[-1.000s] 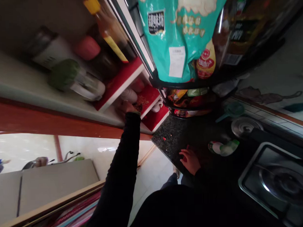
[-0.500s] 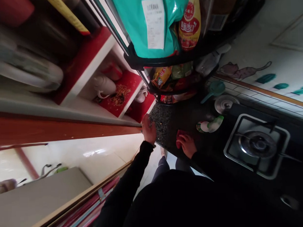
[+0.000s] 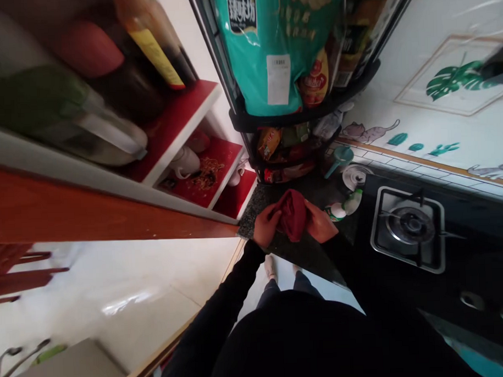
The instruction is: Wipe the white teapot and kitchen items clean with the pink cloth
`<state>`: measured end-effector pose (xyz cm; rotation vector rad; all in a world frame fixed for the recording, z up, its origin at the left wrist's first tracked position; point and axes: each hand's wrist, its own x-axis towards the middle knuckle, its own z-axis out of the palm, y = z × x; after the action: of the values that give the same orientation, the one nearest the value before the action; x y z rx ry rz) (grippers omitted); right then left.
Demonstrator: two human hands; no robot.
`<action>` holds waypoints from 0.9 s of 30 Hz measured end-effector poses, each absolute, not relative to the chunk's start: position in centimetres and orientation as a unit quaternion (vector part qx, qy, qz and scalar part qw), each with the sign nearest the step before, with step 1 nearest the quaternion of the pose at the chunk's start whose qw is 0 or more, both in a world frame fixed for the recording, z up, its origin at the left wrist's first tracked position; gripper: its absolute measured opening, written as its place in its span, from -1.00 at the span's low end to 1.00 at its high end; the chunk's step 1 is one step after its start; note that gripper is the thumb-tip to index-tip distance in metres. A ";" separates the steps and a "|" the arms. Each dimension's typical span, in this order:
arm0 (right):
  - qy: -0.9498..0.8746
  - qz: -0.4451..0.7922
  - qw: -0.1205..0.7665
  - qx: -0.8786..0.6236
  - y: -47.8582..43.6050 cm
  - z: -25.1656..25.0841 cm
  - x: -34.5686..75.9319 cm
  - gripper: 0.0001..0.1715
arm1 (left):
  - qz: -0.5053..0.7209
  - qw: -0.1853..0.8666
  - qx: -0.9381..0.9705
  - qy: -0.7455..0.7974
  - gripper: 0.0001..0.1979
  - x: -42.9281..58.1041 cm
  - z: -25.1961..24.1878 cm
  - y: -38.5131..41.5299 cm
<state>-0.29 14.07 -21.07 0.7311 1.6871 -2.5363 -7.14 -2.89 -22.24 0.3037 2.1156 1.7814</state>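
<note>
A dark red cloth [image 3: 292, 214] is bunched between my two hands above the dark countertop [image 3: 287, 252]. My left hand [image 3: 266, 226] pinches its left side, with the fingers closed on the fabric. On the other side my right hand [image 3: 319, 221] grips the cloth's right edge; some of its fingers are hidden behind the fabric. A spray bottle [image 3: 338, 211] with a green top lies just right of my right hand.
A gas burner [image 3: 413, 226] is set in the counter at right. Behind stand a teal ladle [image 3: 340, 159], a round metal lid [image 3: 355, 176] and a black rack [image 3: 282, 120] with food packets. Red-lined shelves [image 3: 218, 181] with a white mug [image 3: 185, 161] flank the left.
My left hand has moved right from the counter's edge and taken hold of the cloth. My right hand has lifted the cloth off the counter. The view has shifted.
</note>
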 end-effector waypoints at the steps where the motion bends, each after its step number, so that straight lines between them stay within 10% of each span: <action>1: 0.524 -0.823 0.019 0.220 14.0 -20.2 -0.4 -0.27 | 0.632 0.161 0.094 0.752 -0.62 -7.6 -21.6 -3.6; 17: 0.819 -0.568 -0.043 0.067 14.8 -13.1 -2.0 -0.58 | 0.624 0.077 0.170 0.759 -0.69 -8.0 -13.2 -6.7; 23: 0.680 -0.723 -0.061 0.107 13.4 -15.8 -2.7 -0.21 | 0.764 0.246 0.017 0.597 -0.50 -7.2 -8.4 -6.6; 27: 0.518 -0.850 0.088 0.047 10.4 -15.5 -2.5 0.02 | 0.782 0.246 0.041 0.571 -0.51 -7.1 -6.5 -6.0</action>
<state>-2.48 10.43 -15.54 0.1387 1.5414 -2.5299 -7.11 -5.95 -6.52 0.1108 1.5587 2.1327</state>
